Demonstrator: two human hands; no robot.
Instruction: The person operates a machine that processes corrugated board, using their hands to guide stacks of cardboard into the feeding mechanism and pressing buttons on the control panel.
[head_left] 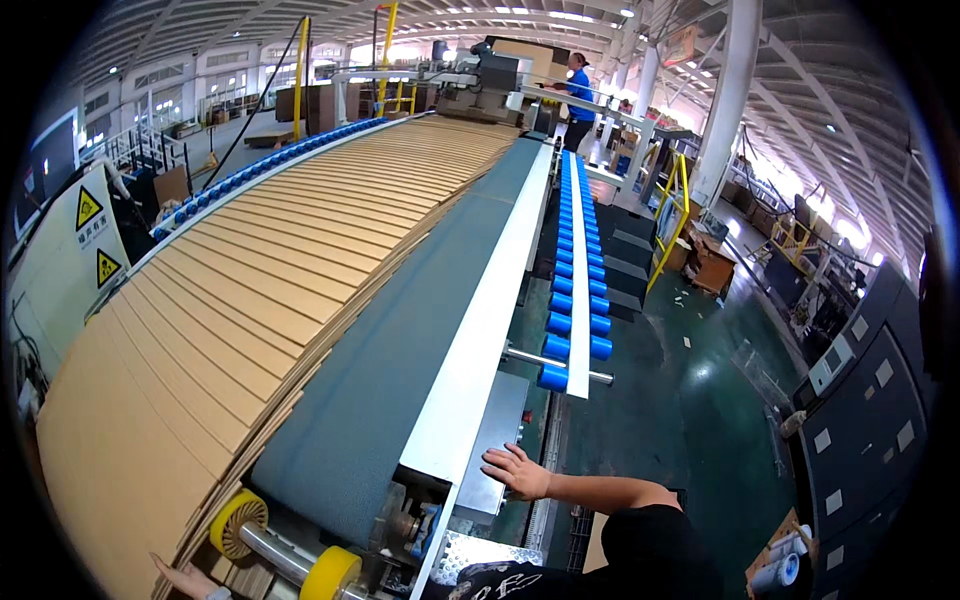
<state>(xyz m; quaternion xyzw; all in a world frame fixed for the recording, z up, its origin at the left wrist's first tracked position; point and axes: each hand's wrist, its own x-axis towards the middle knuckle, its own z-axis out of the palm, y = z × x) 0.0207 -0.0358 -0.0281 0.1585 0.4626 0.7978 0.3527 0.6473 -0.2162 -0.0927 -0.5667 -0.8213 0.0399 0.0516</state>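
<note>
A long shingled run of brown cardboard sheets lies along the conveyor and spills over its near left end. At the lower edge, my left hand is partly cut off; its visible fingers are stretched out against the edge of the nearest sheets. My right hand rests with fingers spread at the side of a grey metal box, below the conveyor's white side rail. A small red button sits on that box, beyond the fingers. Neither hand visibly grips anything.
Dark green belt runs beside the sheets, with yellow rollers at its near end. Blue rollers line a rail to the right. A person in a blue shirt stands by the far machine. Dark cabinets stand right.
</note>
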